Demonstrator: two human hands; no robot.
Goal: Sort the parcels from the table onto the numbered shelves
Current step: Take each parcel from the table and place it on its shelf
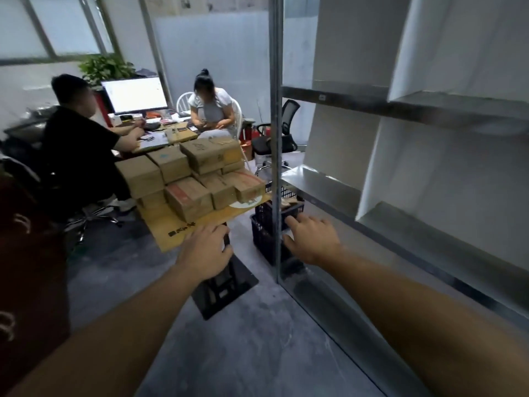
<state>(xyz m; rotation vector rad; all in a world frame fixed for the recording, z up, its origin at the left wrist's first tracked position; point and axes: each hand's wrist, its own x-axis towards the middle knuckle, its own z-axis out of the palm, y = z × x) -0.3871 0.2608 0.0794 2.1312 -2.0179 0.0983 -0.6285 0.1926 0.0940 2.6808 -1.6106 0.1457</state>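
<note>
Parcels untouched; left hand, right hand outstretched.

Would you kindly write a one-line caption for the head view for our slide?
Left hand and right hand, both holding nothing, reach toward stacked parcels on the table beside metal shelves.

Dim indoor light, flat and greyish. Brightest spots were the monitor, blown out to white, and the frosted windows at top left. Shelves caught a soft sheen, with grey shadow under each board. Floor was dark and murky. Whole frame was soft with motion blur; right hand smeared at the fingertips, left hand a bit sharper. Wide-angle bend: post and window frames leaned, forearms stretched at the bottom edge. Far left edge was dark, unreadable.
</note>
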